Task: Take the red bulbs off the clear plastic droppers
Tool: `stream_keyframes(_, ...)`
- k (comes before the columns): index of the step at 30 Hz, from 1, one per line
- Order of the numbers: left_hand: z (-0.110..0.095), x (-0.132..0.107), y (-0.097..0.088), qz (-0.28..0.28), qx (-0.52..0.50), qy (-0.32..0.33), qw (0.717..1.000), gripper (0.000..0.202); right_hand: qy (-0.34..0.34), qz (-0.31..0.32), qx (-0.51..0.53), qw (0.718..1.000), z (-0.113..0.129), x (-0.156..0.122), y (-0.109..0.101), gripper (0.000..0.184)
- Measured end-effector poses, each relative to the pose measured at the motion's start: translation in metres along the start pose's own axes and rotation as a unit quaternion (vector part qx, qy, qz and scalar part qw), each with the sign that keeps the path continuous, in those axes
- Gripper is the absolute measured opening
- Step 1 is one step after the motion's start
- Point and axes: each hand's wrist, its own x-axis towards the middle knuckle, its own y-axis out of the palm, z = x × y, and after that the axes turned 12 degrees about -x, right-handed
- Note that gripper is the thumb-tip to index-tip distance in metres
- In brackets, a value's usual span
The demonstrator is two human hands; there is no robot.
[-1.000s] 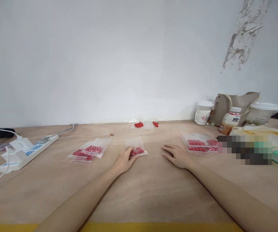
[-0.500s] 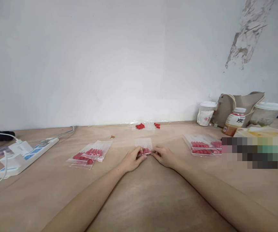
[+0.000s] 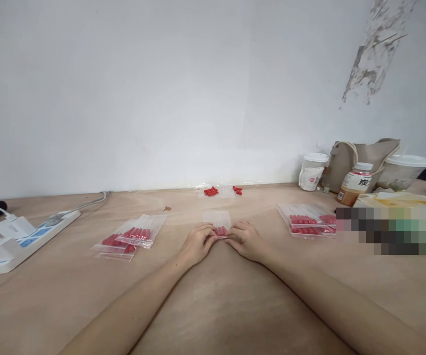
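Observation:
A small clear zip bag [image 3: 216, 217] with red-ended sticks in it lies on the table in front of me. My left hand [image 3: 200, 242] pinches the near left corner of this bag. At the near right corner my right hand [image 3: 246, 240] has its fingers closed on the bag's edge. The fingers partly hide the red pieces inside. To the left is a pile of similar filled bags [image 3: 138, 232]. Another group of filled bags [image 3: 304, 224] lies to the right.
Loose red pieces [image 3: 211, 191] lie on clear plastic by the wall. A white power strip [image 3: 31, 241] with plugs stands at left. At right are a lidded cup [image 3: 312, 172], a drink bottle [image 3: 354, 185], a grey bag [image 3: 336, 167] and a large lidded tub [image 3: 401, 172].
My right hand has come in to the bag's near right corner and its fingers have closed there. My left hand stays at the left corner. The view has shifted slightly.

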Motion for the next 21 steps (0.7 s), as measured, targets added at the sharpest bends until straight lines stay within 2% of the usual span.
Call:
stream_keyframes(10,0.001,0.002,0.002,-0.029,-0.050,-0.046,0.997,0.009,0.035,0.017,0.003,0.999,0.011,0.003,-0.002,0.018)
stream_keyframes(14,-0.001,0.003,0.002,-0.025,-0.043,-0.044,0.998,0.010,0.015,0.024,-0.030,0.999,0.012,0.004,-0.001,0.017)
stream_keyframes(17,-0.002,0.002,-0.002,-0.018,-0.017,0.001,1.000,0.009,0.015,0.023,-0.043,0.999,0.012,0.005,0.000,0.018)
stream_keyframes(21,-0.002,0.000,-0.010,0.039,0.060,0.125,0.990,0.018,0.074,0.024,-0.009,0.997,0.011,0.004,-0.002,0.018)
